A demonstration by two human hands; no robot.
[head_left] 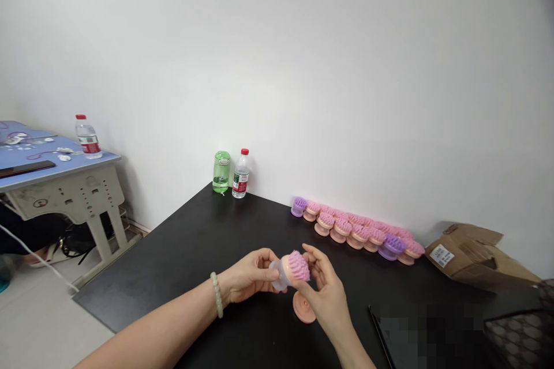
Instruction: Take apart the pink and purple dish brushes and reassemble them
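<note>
Above the black table, my left hand (255,274) is closed on the translucent body of a small scrubbing brush (298,266), which is tilted on its side. The brush has pink soft bristles and a peach collar, with the bristles facing right. My right hand (326,294) curls round the bristle end, its thumb at the lower edge and its fingers beyond. A round peach disc (304,307), like a brush base, lies on the table just below the hands. A pale green bead bracelet (217,295) circles my left wrist.
Several finished-looking brushes (341,229), pink and purple, stand in rows along the wall. A cardboard box (471,253) lies at right, near a black mesh item (519,331). A green bottle (221,172) and a water bottle (240,176) stand at the back. A blue desk (64,167) is at left.
</note>
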